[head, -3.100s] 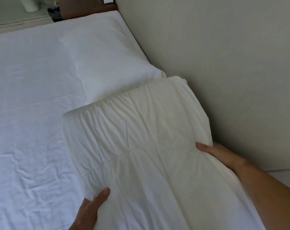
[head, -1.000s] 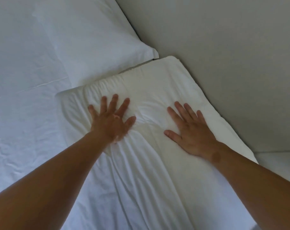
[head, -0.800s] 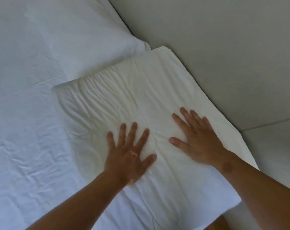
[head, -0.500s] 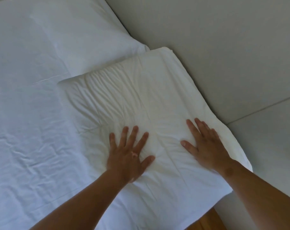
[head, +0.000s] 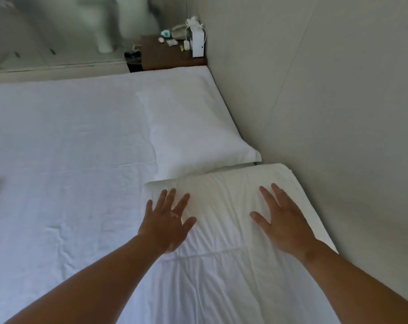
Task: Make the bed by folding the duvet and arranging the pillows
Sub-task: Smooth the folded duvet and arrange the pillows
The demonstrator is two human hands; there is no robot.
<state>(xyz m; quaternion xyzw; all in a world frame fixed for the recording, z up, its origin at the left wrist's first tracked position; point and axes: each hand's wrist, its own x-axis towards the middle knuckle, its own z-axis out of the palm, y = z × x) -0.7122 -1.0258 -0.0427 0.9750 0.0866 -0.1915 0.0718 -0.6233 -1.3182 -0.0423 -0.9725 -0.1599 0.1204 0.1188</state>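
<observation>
Left grip [head: 168, 220] and right grip [head: 284, 223] flat on pillow [head: 224, 197] beside wall [head: 338, 113].

A dark wooden surface [head: 165, 57] stands against the wall [head: 315, 90]. A white box [head: 198, 44] and a phone [head: 178, 33] sit on it, a black bin [head: 133, 59] just beside.

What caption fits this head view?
Left hand and right hand rest on cream fabric pillow beside a white fabric pillow.

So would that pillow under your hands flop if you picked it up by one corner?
Probably floppy: the near pillow wrinkles and dents around the left hand and right hand resting on it. Likely light for its size, since it looks puffy. It probably won't roll; it lies flat on the sheet.
</observation>
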